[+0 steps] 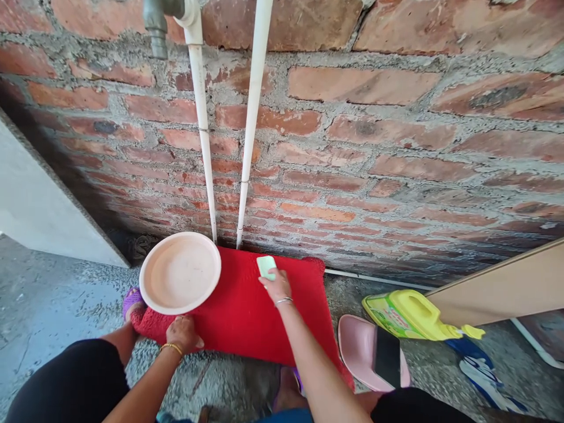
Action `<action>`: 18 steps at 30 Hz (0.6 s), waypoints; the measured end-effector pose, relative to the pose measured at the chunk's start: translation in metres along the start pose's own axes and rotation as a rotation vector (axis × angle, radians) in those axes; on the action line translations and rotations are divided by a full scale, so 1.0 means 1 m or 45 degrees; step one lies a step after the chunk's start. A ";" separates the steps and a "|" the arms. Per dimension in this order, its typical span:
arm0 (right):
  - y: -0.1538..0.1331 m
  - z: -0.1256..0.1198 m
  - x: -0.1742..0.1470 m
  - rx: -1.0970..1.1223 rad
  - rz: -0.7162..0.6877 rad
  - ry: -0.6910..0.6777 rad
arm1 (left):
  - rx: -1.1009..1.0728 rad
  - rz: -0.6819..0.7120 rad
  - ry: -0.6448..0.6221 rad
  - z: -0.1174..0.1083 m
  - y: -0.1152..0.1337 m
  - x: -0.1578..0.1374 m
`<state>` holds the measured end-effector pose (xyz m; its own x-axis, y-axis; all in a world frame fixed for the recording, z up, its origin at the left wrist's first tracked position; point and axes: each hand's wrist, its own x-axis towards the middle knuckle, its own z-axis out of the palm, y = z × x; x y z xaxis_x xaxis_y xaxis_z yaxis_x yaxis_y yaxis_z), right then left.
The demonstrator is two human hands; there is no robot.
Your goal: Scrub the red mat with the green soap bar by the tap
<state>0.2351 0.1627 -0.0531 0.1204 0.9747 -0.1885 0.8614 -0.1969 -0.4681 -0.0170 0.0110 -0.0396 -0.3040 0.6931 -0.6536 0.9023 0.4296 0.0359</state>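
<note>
Head view, from the left: the left hand reaches in low, knuckles up and fingers bent, over the near edge of a red cloth; whether it pinches a fold cannot be told. A yellow bracelet rings that wrist. The right arm stretches farther forward, and the right hand, fingers closed around a pale green block, is over the cloth's far half, right of its middle. A silvery bracelet circles this wrist.

Around them, a pale panel stands at far left, then a purple sandal on a foot. A peach basin covers the cloth's left end, just beyond the left hand. Above it, a grey tap and two white pipes line the brick wall. Right of the cloth lies a pink plastic piece with a dark slab across it, then a yellow jug, cap rightward, blue-and-white footwear and a beige board.
</note>
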 end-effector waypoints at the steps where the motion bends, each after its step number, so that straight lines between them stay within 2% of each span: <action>1: -0.014 0.009 -0.001 0.017 -0.087 -0.060 | 0.004 -0.005 0.002 0.002 0.000 0.002; 5: -0.062 0.037 0.000 -0.011 -0.393 -0.270 | 0.019 -0.041 0.003 0.007 -0.001 0.006; 8: -0.062 0.036 0.011 -0.059 -0.418 -0.339 | 0.034 -0.033 -0.001 0.008 -0.001 0.007; 10: -0.042 0.023 0.023 -0.070 -0.377 -0.313 | 0.041 -0.027 -0.012 0.008 0.000 0.007; 13: 0.008 -0.010 0.044 -0.072 -0.222 -0.201 | 0.039 -0.037 -0.026 0.007 0.001 0.007; 18: 0.108 -0.073 0.055 -0.084 0.273 -0.039 | 0.036 -0.043 -0.042 0.006 0.002 0.007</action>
<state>0.3705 0.2028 -0.0507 0.2904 0.9073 -0.3041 0.8482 -0.3912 -0.3571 -0.0151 0.0130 -0.0485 -0.3246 0.6586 -0.6789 0.9002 0.4354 -0.0080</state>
